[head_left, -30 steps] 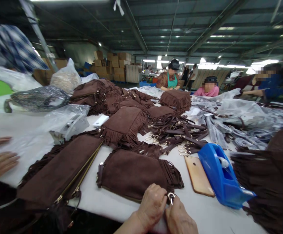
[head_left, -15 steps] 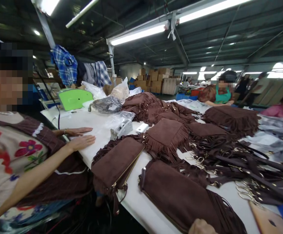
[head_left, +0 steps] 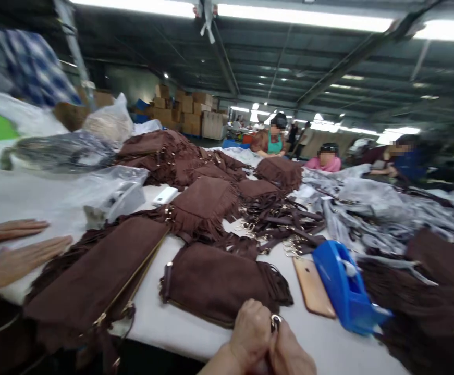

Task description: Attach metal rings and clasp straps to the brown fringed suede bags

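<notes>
At the far left edge of the white counter I see a co-worker's two hands lying flat, palms down, fingers stretched out. Just beside them a brown suede fringed bag lies with its gold zipper edge toward me, its corner hanging over the counter's near edge. Behind it sits a clear plastic bag with a grey object inside, and further back a heap of brown fringed bags. Near the middle, a second brown fringed bag lies flat, fringe on its right side. Right at its near edge my left hand and my right hand are pressed together, fingers curled and pinched on a small metal ring that pokes up between them; the ring is just beside the bag, but I cannot tell whether it is attached. Beyond lies a tangle of brown straps with gold clasps. To the right of my hands a gold phone lies face down, touching a blue tape dispenser. Further right, more brown fringe and grey plastic sheeting cover the counter.
</notes>
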A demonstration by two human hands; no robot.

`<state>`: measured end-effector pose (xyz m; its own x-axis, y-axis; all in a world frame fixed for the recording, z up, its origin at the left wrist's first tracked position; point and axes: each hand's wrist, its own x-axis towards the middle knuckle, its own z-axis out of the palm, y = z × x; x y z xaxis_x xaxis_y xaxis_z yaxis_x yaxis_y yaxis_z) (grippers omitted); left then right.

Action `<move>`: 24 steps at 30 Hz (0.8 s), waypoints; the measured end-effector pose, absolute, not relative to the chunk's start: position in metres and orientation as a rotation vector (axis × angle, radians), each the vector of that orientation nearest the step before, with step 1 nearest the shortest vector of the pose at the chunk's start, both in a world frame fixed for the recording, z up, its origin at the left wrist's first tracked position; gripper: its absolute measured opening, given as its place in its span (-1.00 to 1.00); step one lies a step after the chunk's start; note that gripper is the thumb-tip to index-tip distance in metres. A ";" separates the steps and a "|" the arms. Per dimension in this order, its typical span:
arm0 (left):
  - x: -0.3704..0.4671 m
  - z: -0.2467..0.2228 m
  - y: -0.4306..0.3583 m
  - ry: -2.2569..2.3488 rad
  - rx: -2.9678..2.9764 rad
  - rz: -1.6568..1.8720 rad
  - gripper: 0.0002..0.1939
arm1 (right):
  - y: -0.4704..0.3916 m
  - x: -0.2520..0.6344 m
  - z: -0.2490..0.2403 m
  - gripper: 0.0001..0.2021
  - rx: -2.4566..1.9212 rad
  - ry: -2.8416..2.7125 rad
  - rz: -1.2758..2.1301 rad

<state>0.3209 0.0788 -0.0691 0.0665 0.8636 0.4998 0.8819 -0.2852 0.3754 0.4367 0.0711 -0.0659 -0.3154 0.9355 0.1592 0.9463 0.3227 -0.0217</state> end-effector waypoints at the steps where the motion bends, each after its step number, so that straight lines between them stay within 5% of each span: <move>1: 0.322 -0.070 0.080 -1.854 -2.275 -1.078 -0.82 | 0.070 0.439 -0.065 -0.83 -1.756 -2.450 -0.106; 24: 0.310 -0.061 0.080 -1.800 -2.366 -1.224 -0.77 | 0.056 0.419 -0.060 -0.80 -2.033 -2.297 -0.057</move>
<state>0.3098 0.0805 -0.0606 0.0844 0.8508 0.5186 0.7951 -0.3712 0.4796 0.4194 0.0559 -0.0596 -0.1202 0.9896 0.0793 0.9923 0.1222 -0.0205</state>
